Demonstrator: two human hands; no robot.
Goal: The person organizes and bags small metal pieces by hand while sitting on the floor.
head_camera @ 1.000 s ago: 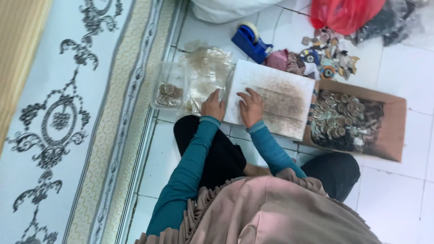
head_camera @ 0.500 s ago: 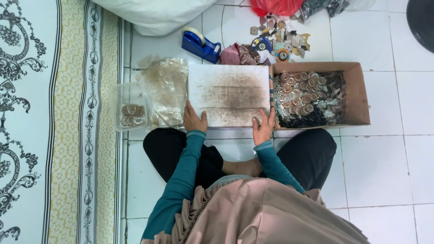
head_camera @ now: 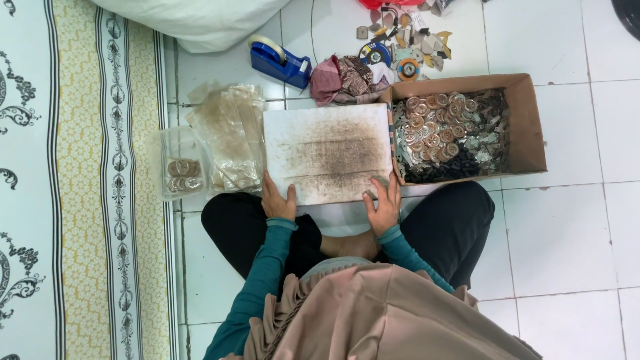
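A white board [head_camera: 327, 153] with dark brown stains lies flat on the tiled floor in front of my crossed legs. My left hand [head_camera: 277, 200] grips its near edge towards the left, fingers lying on top. Over at the near right corner, my right hand [head_camera: 383, 203] holds the board, close to a brown cardboard box [head_camera: 530, 120] filled with round metal pieces and scraps. Both arms wear teal sleeves.
Clear plastic bags [head_camera: 227, 137] lie left of the board, beside a small bag of round pieces [head_camera: 183, 177]. A blue tape dispenser [head_camera: 280, 60], crumpled cloth [head_camera: 343, 77] and loose scraps [head_camera: 407, 47] sit beyond. A patterned carpet [head_camera: 80, 200] runs along the left; a white sack [head_camera: 193, 20] lies at the top.
The board has turned from tilted to square in front of me. My hands have slid from its left part to its near edge, one towards each corner.
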